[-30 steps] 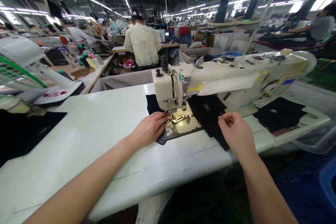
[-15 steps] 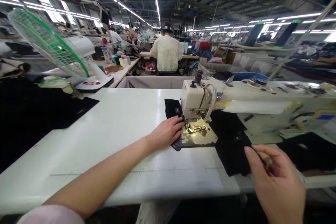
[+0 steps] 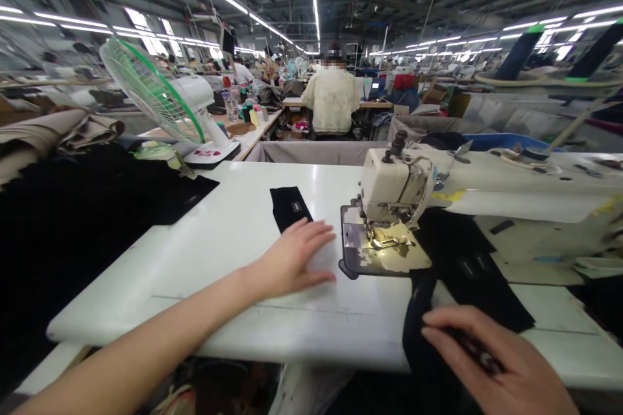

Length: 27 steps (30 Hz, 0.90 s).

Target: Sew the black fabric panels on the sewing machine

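1. The left hand lies open and flat on the white table, left of the sewing machine.
2. A black fabric strip lies just past its fingertips, also left of the machine.
3. The right hand, in front of the machine, is closed, gripping a long black cloth.

One sewing machine stands on one white table. Two hands show: the left hand just left of the machine and the right hand in front of it. Left of the machine lie one small black strip, with one label, and one large black cloth; one fan stands beyond them. Right of it lies one black piece, with two labels. One seated person sits beyond it.
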Each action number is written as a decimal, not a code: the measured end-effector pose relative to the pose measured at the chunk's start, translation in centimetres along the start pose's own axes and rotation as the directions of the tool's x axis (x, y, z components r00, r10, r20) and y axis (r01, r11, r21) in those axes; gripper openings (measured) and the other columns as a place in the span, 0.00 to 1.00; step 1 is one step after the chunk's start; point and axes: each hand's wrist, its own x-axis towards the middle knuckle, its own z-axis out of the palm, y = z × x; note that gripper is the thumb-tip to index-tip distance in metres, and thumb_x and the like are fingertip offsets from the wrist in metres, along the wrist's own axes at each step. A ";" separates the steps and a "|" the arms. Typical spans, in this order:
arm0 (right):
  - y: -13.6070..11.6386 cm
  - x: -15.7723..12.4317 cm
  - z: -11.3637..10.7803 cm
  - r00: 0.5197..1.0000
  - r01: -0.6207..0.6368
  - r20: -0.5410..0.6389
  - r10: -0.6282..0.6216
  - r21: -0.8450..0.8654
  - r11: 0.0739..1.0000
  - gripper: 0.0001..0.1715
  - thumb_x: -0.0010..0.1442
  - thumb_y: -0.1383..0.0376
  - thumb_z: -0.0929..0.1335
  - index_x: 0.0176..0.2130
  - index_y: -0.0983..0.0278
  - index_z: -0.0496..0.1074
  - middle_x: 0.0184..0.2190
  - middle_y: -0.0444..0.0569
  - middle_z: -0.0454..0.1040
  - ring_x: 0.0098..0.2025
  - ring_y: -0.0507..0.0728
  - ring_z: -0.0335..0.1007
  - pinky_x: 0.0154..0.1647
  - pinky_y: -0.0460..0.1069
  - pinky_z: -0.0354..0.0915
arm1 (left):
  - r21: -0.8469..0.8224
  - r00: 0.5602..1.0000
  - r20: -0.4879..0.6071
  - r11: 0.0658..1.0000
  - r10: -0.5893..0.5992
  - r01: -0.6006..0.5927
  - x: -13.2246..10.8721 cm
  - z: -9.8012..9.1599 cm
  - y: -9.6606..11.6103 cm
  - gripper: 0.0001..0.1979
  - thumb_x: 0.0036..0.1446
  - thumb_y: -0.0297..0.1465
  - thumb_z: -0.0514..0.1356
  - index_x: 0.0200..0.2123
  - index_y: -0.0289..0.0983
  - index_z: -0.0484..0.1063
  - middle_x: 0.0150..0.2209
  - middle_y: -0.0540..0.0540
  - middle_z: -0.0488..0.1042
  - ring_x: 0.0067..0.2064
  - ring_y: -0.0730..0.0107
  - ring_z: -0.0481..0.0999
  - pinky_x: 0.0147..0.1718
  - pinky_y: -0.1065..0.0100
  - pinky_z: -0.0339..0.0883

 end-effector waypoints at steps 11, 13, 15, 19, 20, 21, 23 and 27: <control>-2.2 1.0 -2.5 0.982 -0.032 0.189 -0.019 0.261 0.965 0.02 0.55 0.60 0.76 0.33 0.52 0.81 0.29 0.42 0.81 0.30 0.55 0.78 0.30 0.43 0.71 | -0.619 0.902 0.116 0.741 0.416 -0.262 3.9 0.5 9.6 0.17 0.50 0.39 0.71 0.41 0.38 0.76 0.52 0.40 0.75 0.60 0.51 0.70 0.67 0.50 0.47; -1.8 1.2 -2.3 0.968 -0.247 0.055 0.245 0.375 0.893 0.07 0.56 0.55 0.75 0.35 0.54 0.81 0.27 0.44 0.80 0.26 0.53 0.74 0.24 0.43 0.68 | -0.725 0.925 0.244 0.688 0.289 -0.024 4.0 0.6 9.9 0.11 0.54 0.38 0.68 0.36 0.37 0.75 0.40 0.46 0.79 0.47 0.58 0.78 0.60 0.53 0.61; -1.1 1.6 -1.6 0.865 -0.386 -0.058 0.498 0.556 0.736 0.19 0.60 0.48 0.71 0.41 0.58 0.80 0.25 0.46 0.77 0.19 0.49 0.63 0.17 0.43 0.58 | -0.808 0.939 0.341 0.522 0.038 0.272 4.0 1.0 10.0 0.11 0.56 0.37 0.66 0.38 0.37 0.75 0.35 0.49 0.78 0.36 0.65 0.78 0.45 0.62 0.71; 0.2 2.0 0.5 0.800 -0.448 0.100 0.591 0.756 0.478 0.38 0.60 0.38 0.65 0.48 0.67 0.76 0.20 0.44 0.69 0.14 0.44 0.40 0.14 0.43 0.38 | -0.883 0.849 0.387 0.119 -0.358 0.453 3.9 2.3 9.5 0.18 0.50 0.38 0.70 0.42 0.37 0.74 0.36 0.50 0.79 0.35 0.69 0.76 0.36 0.70 0.69; 0.3 2.0 1.1 0.787 -0.486 0.152 0.599 0.750 0.448 0.38 0.59 0.38 0.67 0.48 0.68 0.75 0.17 0.40 0.65 0.15 0.45 0.38 0.14 0.43 0.38 | -0.887 0.830 0.388 0.084 -0.401 0.455 3.8 2.7 9.4 0.19 0.48 0.37 0.71 0.42 0.37 0.75 0.36 0.49 0.79 0.35 0.69 0.76 0.37 0.70 0.68; 0.4 1.9 1.8 0.766 -0.521 0.174 0.619 0.732 0.438 0.36 0.57 0.40 0.69 0.47 0.68 0.75 0.15 0.37 0.60 0.15 0.45 0.39 0.15 0.43 0.38 | -0.887 0.816 0.392 0.062 -0.426 0.458 3.7 3.0 9.3 0.19 0.47 0.37 0.72 0.42 0.36 0.75 0.36 0.49 0.79 0.36 0.69 0.76 0.37 0.70 0.68; 0.4 1.6 2.9 0.734 -0.552 0.119 0.669 0.677 0.486 0.31 0.53 0.44 0.73 0.44 0.67 0.76 0.14 0.34 0.54 0.16 0.46 0.42 0.16 0.44 0.42 | -0.883 0.801 0.413 0.027 -0.433 0.469 3.3 3.5 9.2 0.21 0.44 0.36 0.73 0.41 0.36 0.75 0.37 0.48 0.79 0.36 0.68 0.76 0.39 0.69 0.68; 0.7 1.4 3.9 0.722 -0.531 -0.074 0.688 0.578 0.620 0.25 0.51 0.47 0.75 0.37 0.65 0.76 0.19 0.39 0.62 0.19 0.49 0.53 0.19 0.46 0.50 | -0.865 0.789 0.482 -0.062 -0.380 0.498 2.5 3.8 9.2 0.20 0.48 0.41 0.71 0.41 0.36 0.75 0.38 0.46 0.79 0.36 0.68 0.76 0.37 0.70 0.68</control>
